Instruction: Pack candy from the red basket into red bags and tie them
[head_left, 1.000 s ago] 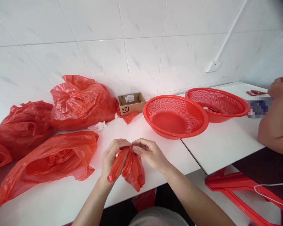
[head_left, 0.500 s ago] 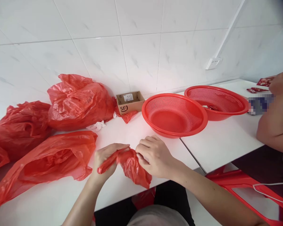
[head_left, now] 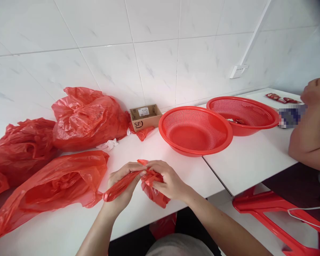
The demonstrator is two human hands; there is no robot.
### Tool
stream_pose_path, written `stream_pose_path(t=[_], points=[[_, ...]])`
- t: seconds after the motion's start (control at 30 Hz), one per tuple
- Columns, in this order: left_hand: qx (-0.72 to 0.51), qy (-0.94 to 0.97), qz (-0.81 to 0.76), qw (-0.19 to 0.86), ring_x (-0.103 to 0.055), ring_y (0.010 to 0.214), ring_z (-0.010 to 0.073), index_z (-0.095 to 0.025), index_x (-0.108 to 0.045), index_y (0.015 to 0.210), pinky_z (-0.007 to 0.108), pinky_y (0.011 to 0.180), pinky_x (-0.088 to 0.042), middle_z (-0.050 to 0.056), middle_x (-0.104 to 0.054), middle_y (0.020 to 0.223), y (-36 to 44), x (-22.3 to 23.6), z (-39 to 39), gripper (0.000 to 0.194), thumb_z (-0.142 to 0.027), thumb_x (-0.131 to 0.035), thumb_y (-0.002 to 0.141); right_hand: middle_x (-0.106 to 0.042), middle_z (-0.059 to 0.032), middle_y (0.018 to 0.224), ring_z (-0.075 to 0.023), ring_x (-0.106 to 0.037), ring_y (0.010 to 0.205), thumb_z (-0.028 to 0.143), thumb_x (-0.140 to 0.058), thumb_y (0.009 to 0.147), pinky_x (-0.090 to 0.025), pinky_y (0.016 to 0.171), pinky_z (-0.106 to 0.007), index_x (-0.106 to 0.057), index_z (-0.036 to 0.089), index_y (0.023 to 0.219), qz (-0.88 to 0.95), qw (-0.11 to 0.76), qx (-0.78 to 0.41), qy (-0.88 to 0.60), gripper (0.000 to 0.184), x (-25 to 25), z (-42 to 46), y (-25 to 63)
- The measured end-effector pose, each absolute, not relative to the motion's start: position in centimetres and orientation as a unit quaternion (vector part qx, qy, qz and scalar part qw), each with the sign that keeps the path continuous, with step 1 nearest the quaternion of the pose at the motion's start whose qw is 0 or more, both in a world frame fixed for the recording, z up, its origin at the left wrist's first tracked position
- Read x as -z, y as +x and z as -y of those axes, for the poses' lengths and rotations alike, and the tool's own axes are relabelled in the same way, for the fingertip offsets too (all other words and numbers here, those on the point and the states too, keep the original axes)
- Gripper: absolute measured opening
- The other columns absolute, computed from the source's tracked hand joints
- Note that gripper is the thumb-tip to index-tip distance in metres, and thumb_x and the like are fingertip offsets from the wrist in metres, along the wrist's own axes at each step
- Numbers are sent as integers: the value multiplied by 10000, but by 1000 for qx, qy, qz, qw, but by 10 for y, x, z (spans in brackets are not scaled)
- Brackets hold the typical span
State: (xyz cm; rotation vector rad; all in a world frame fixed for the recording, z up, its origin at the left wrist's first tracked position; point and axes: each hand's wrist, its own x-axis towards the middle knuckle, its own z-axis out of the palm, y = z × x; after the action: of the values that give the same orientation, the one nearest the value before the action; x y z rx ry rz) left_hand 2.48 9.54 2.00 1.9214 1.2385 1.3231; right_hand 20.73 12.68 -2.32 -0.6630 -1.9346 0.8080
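Note:
Between my hands, above the front of the white table, is a thin red plastic bag (head_left: 156, 193), bunched and folded. My left hand (head_left: 125, 181) is closed on its rolled end, which lies across the palm, thumb pressed on top. My right hand (head_left: 166, 179) pinches the bag close to the left fingertips; its lower part hangs loose under the right fingers. Any contents of the bag are hidden. To the left lies a larger open red plastic bag (head_left: 93, 163), its mouth facing me.
Full red bags (head_left: 88, 121) stand along the wall at left. A small cardboard box (head_left: 146, 122) sits behind my hands. Two red perforated basins (head_left: 194, 138) overlap at right, the farther one holding small packets. Beyond, a co-worker's arm (head_left: 309, 142) rests near a red stool (head_left: 269, 206).
My right hand has moved left, up against my left fingertips, and now grips the bag there. The co-worker's hand has lifted slightly, and the small red packets near it have shifted left.

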Motion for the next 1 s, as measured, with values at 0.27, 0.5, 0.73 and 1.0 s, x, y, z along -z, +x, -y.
stream_pose_path(t=[0.27, 0.5, 0.73, 1.0], points=[[-548, 692, -441, 164, -675, 889, 143, -283, -702, 919, 251, 791, -535, -15, -703, 907, 29, -13, -78, 156, -146, -650, 867, -674, 2, 795, -175, -609, 800, 213, -619, 853, -440, 874, -375, -610, 219, 777, 751, 438, -349, -349, 77, 39, -121, 192], [-529, 578, -540, 306, -694, 811, 156, -224, -655, 898, 263, 752, -563, 9, -711, 848, 24, -12, -86, 147, -370, -655, 880, -667, -46, 1067, -176, -630, 938, 485, -547, 936, -483, 837, -329, -587, 229, 1190, 680, 418, -548, -249, 364, 32, -121, 203], [-587, 556, -502, 308, -681, 820, 146, -216, -568, 946, 268, 754, -547, 13, -650, 896, 38, 2, -91, 195, -408, -529, 952, -611, -46, 939, -172, -569, 889, 293, -457, 989, -472, 832, -346, -560, 211, 948, 759, 446, -383, -279, 138, 24, -122, 203], [-572, 579, -458, 357, -628, 1114, 266, -218, -515, 1250, 424, 948, -509, 125, -664, 1173, 48, 20, -92, 634, -708, -445, 853, -556, -67, 934, -185, -531, 876, 219, -423, 986, -474, 791, -351, -528, 211, 906, 753, 500, -259, -342, 133, 25, -126, 198]])
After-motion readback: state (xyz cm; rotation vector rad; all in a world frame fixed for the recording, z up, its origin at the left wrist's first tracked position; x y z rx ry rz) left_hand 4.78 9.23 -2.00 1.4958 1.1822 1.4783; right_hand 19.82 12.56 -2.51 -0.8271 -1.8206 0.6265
